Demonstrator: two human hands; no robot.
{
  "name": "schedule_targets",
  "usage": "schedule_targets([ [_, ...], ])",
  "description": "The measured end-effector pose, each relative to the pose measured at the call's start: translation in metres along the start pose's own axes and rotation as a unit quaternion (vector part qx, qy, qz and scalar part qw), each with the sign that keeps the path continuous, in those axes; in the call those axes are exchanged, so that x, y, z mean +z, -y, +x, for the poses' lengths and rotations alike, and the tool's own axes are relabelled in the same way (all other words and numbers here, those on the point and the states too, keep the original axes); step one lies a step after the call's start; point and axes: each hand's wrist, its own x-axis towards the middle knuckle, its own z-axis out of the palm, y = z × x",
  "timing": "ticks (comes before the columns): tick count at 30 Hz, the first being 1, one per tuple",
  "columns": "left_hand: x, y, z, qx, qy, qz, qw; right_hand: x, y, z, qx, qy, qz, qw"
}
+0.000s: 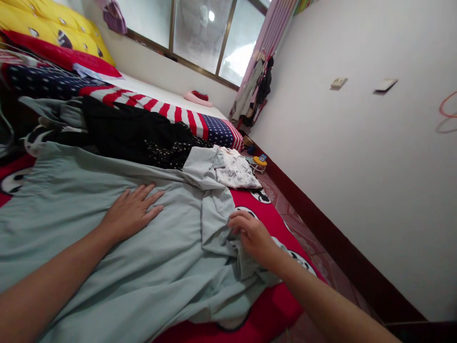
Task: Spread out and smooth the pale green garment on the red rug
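both forearms come in from the bottom edge, bare, reaching out over a pale grey-green garment (107,267) spread across the bed. left hand (130,212) lies flat on the cloth, palm down, fingers (150,193) stretched long and only slightly fanned, pinning nothing between them, just pressing on the fabric. right hand (252,236) sits at the garment's bunched edge, knuckles up, fingers (237,220) curled in and pinching a crumpled fold of that same grey-green cloth. the two hands are well apart, a broad smooth stretch of garment between them.

just under and beyond the right fingers, a red sheet with black-and-white cartoon prints (274,221) shows where the garment ends. ahead of the right fingertips, a small white patterned piece (235,171) lies on the garment's far corner. beyond the left fingertips, a black garment (132,131) lies in a heap, touching the grey-green one's far edge. further past that, a striped and starred blanket (185,116), then yellow and red bedding (64,33) off to the left. beyond it all, a window (203,33) with clothes hanging (255,90) beside it. off to the right of the right hand, a white wall (357,166) above a tiled floor (303,233).
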Motion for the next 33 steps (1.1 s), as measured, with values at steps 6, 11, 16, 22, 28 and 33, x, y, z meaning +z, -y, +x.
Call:
schedule_targets([
  [6,0.0,0.0,0.0,-0.008,-0.004,-0.006,1.0,-0.011,-0.036,0.0,0.076,0.104,-0.092,0.987],
  [11,0.0,0.0,0.0,-0.001,-0.005,-0.008,1.0,0.004,-0.021,0.003,0.08,0.126,-0.193,0.97],
  [16,0.0,0.001,-0.001,-0.002,-0.004,-0.014,1.0,0.005,-0.02,0.014,0.041,0.068,-0.189,0.979],
  [22,0.003,0.0,-0.001,-0.011,-0.011,-0.019,1.0,-0.061,-0.073,0.048,0.191,0.037,0.027,0.981],
  [28,0.005,0.0,-0.001,-0.017,-0.017,-0.031,0.999,-0.066,-0.135,0.066,0.311,-0.057,-0.017,0.949],
  [33,0.007,0.001,-0.001,-0.009,-0.028,-0.035,0.999,-0.025,-0.149,0.061,0.346,-0.109,-0.104,0.926],
])
